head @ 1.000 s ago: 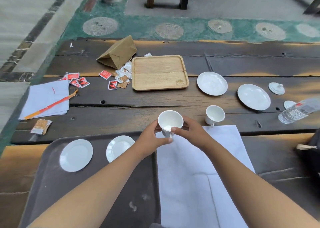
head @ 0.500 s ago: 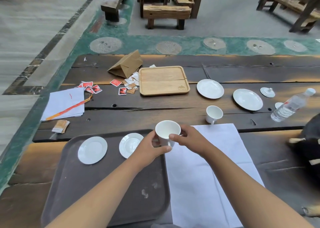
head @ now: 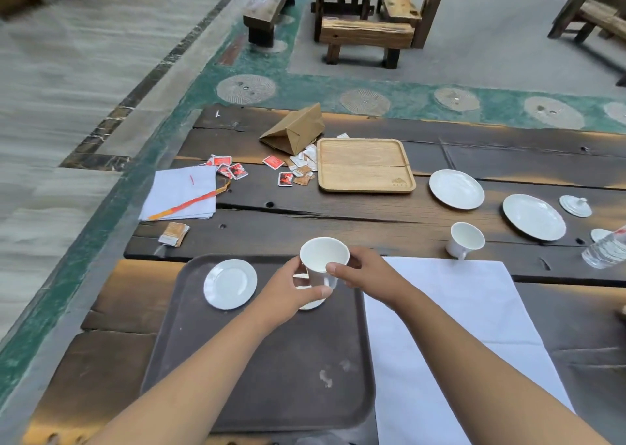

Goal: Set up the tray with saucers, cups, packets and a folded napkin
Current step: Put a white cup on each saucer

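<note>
Cup (head: 323,258) has moved over the saucer (head: 310,305), left hand (head: 288,292) and right hand (head: 366,275) grips curled round it.

White china on dark wood: a plain white cup (head: 323,256), a white saucer (head: 230,283) and a second white saucer (head: 313,305) show against a dull brown tray (head: 271,360) flecked with pale scuffs. The napkin (head: 457,309) to the right is plain white. The bench (head: 338,221) is dark brown plank, streaked amber along its edges. Farther off, packets (head: 237,171) in red and white, some tan, lie by a brown paper bag (head: 294,129) and a pale, grained wooden tray (head: 364,165). At left, a white paper stack (head: 179,187) carries an orange strip (head: 186,204). At right, a second cup (head: 465,239) and two plates (head: 455,189) are white. The floor's green band (head: 305,92) bears beige ribbed discs (head: 245,89).
</note>
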`<action>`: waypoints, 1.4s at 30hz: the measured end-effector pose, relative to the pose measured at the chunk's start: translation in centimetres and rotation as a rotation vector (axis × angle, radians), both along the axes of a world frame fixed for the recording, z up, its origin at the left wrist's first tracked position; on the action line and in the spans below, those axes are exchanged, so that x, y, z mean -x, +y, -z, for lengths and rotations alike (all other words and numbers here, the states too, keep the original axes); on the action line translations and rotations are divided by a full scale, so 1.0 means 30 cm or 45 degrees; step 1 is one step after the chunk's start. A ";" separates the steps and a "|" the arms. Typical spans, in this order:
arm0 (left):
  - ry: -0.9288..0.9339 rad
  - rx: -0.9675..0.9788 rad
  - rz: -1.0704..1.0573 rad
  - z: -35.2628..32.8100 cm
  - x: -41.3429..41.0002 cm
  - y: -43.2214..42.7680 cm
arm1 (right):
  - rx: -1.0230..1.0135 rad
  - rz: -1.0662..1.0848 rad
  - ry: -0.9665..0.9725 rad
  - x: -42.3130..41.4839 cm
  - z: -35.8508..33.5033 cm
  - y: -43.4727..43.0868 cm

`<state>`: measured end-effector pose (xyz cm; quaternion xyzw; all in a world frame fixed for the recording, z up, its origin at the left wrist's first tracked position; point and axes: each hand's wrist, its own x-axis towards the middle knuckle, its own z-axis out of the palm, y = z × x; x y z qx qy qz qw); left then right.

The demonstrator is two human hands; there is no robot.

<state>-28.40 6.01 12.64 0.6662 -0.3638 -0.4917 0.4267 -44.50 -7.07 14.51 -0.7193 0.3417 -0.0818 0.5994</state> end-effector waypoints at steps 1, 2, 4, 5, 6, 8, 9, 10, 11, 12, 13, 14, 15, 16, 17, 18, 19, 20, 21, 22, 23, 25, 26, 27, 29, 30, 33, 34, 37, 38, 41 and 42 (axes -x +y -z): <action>0.006 -0.009 -0.006 0.008 -0.028 0.014 | -0.005 -0.011 0.002 -0.029 0.001 0.012; 0.018 -0.012 -0.013 0.015 -0.056 0.027 | -0.010 -0.017 0.006 -0.059 0.003 0.023; 0.041 -0.009 -0.031 0.028 -0.107 0.055 | -0.018 -0.026 0.022 -0.115 0.010 0.046; 0.048 -0.009 -0.041 0.032 -0.131 0.070 | -0.008 -0.036 0.037 -0.143 0.013 0.058; 0.054 -0.012 -0.050 0.037 -0.155 0.086 | 0.003 -0.048 0.058 -0.171 0.017 0.069; 0.058 -0.025 -0.071 0.046 -0.202 0.114 | 0.013 -0.069 0.095 -0.223 0.025 0.091; 0.057 -0.033 -0.077 0.052 -0.226 0.127 | 0.011 -0.074 0.106 -0.248 0.029 0.102; 0.057 -0.039 -0.082 0.057 -0.249 0.140 | 0.006 -0.078 0.113 -0.273 0.034 0.113; 0.059 -0.044 -0.091 0.062 -0.273 0.153 | 0.001 -0.082 0.116 -0.299 0.037 0.123; 0.060 -0.049 -0.102 0.066 -0.297 0.165 | -0.001 -0.087 0.118 -0.325 0.041 0.132; 0.059 -0.058 -0.111 0.070 -0.319 0.177 | -0.002 -0.090 0.122 -0.350 0.045 0.142; 0.060 -0.067 -0.120 0.073 -0.341 0.187 | -0.002 -0.090 0.127 -0.375 0.049 0.150; 0.062 -0.071 -0.126 0.077 -0.363 0.196 | -0.007 -0.092 0.131 -0.399 0.054 0.156; 0.064 -0.075 -0.131 0.081 -0.384 0.204 | -0.018 -0.096 0.129 -0.421 0.060 0.163; 0.064 -0.079 -0.134 0.085 -0.404 0.210 | -0.030 -0.104 0.124 -0.443 0.066 0.168; 0.064 -0.082 -0.134 0.087 -0.424 0.214 | -0.041 -0.115 0.117 -0.463 0.071 0.173; 0.066 -0.085 -0.132 0.091 -0.443 0.218 | -0.053 -0.124 0.111 -0.482 0.077 0.179; 0.065 -0.087 -0.132 0.094 -0.461 0.221 | -0.068 -0.129 0.105 -0.499 0.084 0.183; 0.059 -0.089 -0.133 0.098 -0.478 0.223 | -0.085 -0.132 0.102 -0.516 0.091 0.185; 0.052 -0.092 -0.133 0.103 -0.496 0.226 | -0.101 -0.133 0.104 -0.532 0.100 0.188; 0.045 -0.097 -0.131 0.109 -0.512 0.228 | -0.116 -0.134 0.109 -0.548 0.109 0.190; 0.045 -0.107 -0.127 0.128 -0.544 0.232 | -0.141 -0.131 0.123 -0.581 0.131 0.192; 0.053 -0.115 -0.124 0.141 -0.560 0.232 | -0.155 -0.125 0.130 -0.597 0.142 0.192; 0.058 -0.123 -0.123 0.155 -0.574 0.232 | -0.166 -0.120 0.137 -0.611 0.155 0.193; 0.061 -0.134 -0.117 0.182 -0.598 0.230 | -0.175 -0.120 0.152 -0.636 0.178 0.194; 0.066 -0.141 -0.116 0.201 -0.612 0.227 | -0.180 -0.122 0.162 -0.651 0.192 0.192; 0.072 -0.178 -0.125 0.248 -0.645 0.221 | -0.195 -0.116 0.188 -0.689 0.230 0.188; 0.075 -0.189 -0.126 0.263 -0.655 0.217 | -0.199 -0.106 0.197 -0.699 0.244 0.186; 0.094 -0.212 -0.100 0.309 -0.677 0.201 | -0.205 -0.087 0.219 -0.722 0.283 0.178; 0.103 -0.220 -0.094 0.322 -0.682 0.195 | -0.200 -0.088 0.227 -0.729 0.295 0.175; 0.126 -0.240 -0.097 0.355 -0.691 0.180 | -0.191 -0.085 0.244 -0.740 0.333 0.164; 0.131 -0.244 -0.095 0.364 -0.692 0.177 | -0.196 -0.076 0.253 -0.739 0.346 0.163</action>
